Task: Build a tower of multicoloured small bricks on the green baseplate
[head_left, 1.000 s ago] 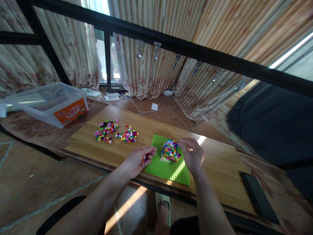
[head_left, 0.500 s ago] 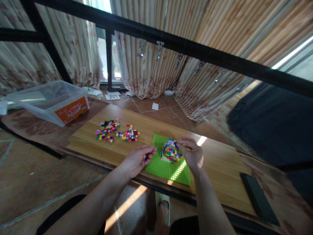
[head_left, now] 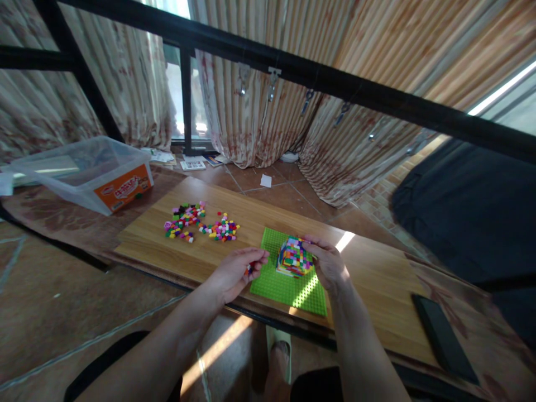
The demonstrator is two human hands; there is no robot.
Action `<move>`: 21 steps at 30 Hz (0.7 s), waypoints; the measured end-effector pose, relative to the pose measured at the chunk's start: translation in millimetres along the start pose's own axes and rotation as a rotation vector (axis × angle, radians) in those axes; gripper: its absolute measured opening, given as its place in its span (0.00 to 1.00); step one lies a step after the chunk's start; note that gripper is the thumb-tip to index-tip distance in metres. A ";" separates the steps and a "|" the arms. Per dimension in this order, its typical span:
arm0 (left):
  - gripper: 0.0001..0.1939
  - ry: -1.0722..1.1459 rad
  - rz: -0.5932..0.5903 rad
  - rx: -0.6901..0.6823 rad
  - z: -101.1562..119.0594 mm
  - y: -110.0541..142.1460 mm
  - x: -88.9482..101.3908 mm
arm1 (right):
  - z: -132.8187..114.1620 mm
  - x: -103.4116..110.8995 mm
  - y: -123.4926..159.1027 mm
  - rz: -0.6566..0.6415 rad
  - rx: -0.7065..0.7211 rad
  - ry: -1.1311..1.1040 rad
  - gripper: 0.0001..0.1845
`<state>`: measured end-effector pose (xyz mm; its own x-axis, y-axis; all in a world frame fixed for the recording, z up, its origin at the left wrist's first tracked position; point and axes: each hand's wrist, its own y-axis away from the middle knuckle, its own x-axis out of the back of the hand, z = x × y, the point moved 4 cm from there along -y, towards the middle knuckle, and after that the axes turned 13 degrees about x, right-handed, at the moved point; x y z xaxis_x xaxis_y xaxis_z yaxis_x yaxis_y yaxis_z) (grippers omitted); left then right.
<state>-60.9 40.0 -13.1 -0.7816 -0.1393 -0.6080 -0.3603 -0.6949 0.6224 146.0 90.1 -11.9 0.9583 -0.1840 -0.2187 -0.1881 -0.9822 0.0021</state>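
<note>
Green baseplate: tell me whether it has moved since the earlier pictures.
No. The green baseplate shows no visible shift in any direction, judged against the wooden board beneath it.

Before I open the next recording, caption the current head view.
Right hand at a multicoloured brick block on a green baseplate; left hand holding loose bricks.

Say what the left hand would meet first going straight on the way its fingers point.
Likely the multicoloured brick block on the green baseplate, though the left hand might pass above it; depth is unclear.
</note>
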 end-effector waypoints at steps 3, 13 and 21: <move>0.03 -0.003 -0.008 -0.003 -0.6 -0.7 0.3 | -1.3 -1.9 1.0 0.020 -0.025 -0.019 0.15; 0.02 -0.012 -0.006 0.004 -4.4 -1.9 -1.9 | -1.0 -3.8 0.8 0.009 -0.054 -0.001 0.15; 0.05 0.042 -0.036 0.012 -5.3 -5.0 -0.7 | 1.9 -5.4 1.5 0.013 -0.038 -0.023 0.17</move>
<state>-55.9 39.8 -18.4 -0.7458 -0.1441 -0.6503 -0.3942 -0.6915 0.6053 140.1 89.7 -12.6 0.9504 -0.1966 -0.2411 -0.1923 -0.9805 0.0417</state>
